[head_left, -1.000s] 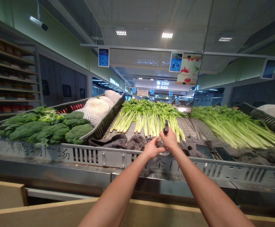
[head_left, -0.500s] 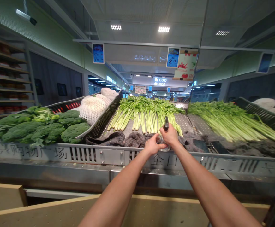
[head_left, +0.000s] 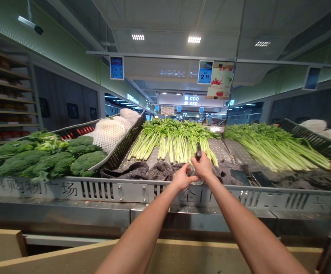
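Observation:
Both hands are at a clear spray bottle with a black spray head point(head_left: 198, 150), just above the front rail of a vegetable display. My right hand point(head_left: 203, 165) is closed around its neck below the head. My left hand point(head_left: 184, 177) curves around the left side of the clear body, thumb and fingers touching it; much of the bottle is hidden by the hands. Behind them lie bunches of celery point(head_left: 173, 142), stalks toward me and leaves to the back. Dark crumpled cloth point(head_left: 162, 170) runs along the front of the celery.
Broccoli point(head_left: 53, 158) and net-wrapped pale produce point(head_left: 110, 132) fill the left side. A grey slatted rail point(head_left: 102, 190) borders the display. On the right, a mirror point(head_left: 279, 91) reflects the celery and part of a hand. Price signs point(head_left: 205, 72) hang above.
The view has shifted slightly, so the display sits a little lower and further left. Both hands keep the same hold on the spray bottle.

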Demonstrator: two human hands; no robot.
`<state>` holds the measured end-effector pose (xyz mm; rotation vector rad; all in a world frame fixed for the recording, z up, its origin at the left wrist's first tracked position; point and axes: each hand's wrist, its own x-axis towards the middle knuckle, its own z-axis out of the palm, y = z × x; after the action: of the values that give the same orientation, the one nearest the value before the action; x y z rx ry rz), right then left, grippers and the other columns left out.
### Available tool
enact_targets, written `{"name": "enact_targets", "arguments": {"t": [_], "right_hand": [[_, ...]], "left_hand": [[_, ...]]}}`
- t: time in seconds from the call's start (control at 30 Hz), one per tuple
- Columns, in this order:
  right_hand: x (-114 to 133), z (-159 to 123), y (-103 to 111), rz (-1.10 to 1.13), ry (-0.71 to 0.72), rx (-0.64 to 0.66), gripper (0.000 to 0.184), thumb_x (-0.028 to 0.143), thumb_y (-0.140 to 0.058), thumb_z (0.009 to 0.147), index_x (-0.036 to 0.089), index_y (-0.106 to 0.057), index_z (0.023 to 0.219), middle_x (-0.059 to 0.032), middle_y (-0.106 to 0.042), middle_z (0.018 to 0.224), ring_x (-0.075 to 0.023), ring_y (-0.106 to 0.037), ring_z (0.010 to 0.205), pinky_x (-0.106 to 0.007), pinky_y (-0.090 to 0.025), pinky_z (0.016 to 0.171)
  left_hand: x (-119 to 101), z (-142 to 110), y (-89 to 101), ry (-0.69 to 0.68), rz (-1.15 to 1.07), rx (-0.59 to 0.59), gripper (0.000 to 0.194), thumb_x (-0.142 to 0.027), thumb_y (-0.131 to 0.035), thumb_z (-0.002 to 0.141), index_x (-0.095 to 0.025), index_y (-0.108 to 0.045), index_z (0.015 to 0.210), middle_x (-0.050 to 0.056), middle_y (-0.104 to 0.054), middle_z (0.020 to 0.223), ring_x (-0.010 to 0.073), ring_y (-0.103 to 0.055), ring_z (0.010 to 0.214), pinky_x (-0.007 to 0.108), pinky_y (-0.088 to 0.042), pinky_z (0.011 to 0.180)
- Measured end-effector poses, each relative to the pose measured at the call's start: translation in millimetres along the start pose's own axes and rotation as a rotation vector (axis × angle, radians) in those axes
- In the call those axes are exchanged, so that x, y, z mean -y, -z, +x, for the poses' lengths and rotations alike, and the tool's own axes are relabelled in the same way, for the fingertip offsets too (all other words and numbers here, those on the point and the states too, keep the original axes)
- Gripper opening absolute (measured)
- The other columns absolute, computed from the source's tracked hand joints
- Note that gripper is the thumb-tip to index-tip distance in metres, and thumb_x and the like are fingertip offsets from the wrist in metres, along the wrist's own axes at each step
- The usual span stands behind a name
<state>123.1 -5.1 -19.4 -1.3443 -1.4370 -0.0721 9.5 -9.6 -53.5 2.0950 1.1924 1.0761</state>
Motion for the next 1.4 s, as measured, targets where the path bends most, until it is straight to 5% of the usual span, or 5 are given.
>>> {"name": "enact_targets", "arguments": {"t": [0.87,1.4], "right_hand": [[-9,1,8,-0.099,0.003,-0.026,0.035,0.037,-0.042,0.064,0.016,-0.048,0.091,-0.0018,-0.055,0.065,-0.0156,-0.050,0.057,-0.025,-0.036,0.054],[-19,2,29,-0.191,-0.026,-0.072,0.026,0.036,-0.043,0.064,0.018,-0.049,0.081,-0.0023,-0.055,0.064,-0.0158,-0.049,0.058,-0.025,-0.033,0.054]], "left_hand": [[-10,-1,-8.0,-0.011,0.005,0.010,0.072,-0.047,-0.061,0.052,-0.022,-0.040,0.116,0.004,-0.057,0.101,0.0202,-0.052,0.092,0.032,-0.040,0.081],[-17,6,-29.3,-0.050,-0.018,0.054,0.072,-0.048,-0.062,0.051,-0.023,-0.040,0.116,0.002,-0.058,0.098,0.0196,-0.052,0.089,0.034,-0.039,0.081]]}}
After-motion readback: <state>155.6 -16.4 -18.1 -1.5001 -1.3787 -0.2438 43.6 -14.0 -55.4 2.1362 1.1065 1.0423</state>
